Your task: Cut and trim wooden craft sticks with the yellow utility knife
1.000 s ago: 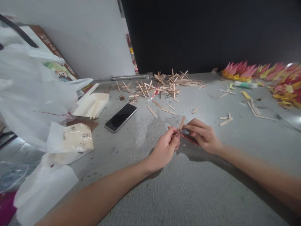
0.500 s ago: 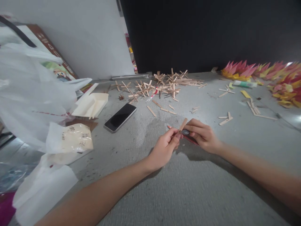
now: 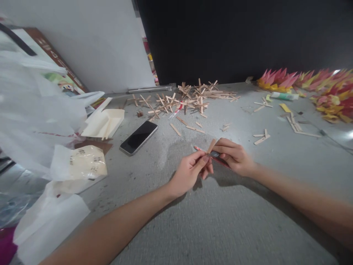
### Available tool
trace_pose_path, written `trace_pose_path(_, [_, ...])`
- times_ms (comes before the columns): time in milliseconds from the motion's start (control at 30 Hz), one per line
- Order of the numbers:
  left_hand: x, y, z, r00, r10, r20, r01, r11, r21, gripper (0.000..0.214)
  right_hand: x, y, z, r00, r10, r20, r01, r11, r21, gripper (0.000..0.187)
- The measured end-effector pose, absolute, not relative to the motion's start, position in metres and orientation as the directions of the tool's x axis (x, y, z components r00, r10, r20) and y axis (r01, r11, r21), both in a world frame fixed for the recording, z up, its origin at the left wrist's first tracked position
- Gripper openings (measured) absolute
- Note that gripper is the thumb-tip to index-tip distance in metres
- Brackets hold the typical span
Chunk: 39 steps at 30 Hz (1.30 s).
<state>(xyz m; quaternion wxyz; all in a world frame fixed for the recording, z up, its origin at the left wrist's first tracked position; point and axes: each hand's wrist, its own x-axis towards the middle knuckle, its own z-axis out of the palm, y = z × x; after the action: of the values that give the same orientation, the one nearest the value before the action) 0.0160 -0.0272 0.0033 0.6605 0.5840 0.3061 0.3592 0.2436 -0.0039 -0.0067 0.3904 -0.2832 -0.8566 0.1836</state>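
My left hand (image 3: 190,172) pinches the lower end of a short wooden craft stick (image 3: 211,145) that points up and away. My right hand (image 3: 234,157) is closed around a red-handled cutter (image 3: 217,158), and its tip (image 3: 196,148) pokes out left past the stick. Both hands meet just above the grey table (image 3: 220,221). A heap of crossed wooden sticks (image 3: 190,99) lies farther back.
A dark phone (image 3: 138,137) lies left of my hands. White plastic bags (image 3: 35,110) and a paper tray (image 3: 103,123) crowd the left side. Folded pink and yellow paper shapes (image 3: 311,86) line the back right. Loose sticks (image 3: 261,137) are scattered about.
Both hands stay together on the stick and cutter; my left fingers have spread slightly lower. The view has shifted a little.
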Motion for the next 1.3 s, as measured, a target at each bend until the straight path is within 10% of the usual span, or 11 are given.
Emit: trace_pose_path(1300, [0.018, -0.028, -0.002, 0.521, 0.853, 0.003, -0.148, 0.087, 0.985, 0.042, 0.232, -0.006, -0.007, -0.476, 0.626, 0.618, 0.413, 0.779, -0.471, 0.031])
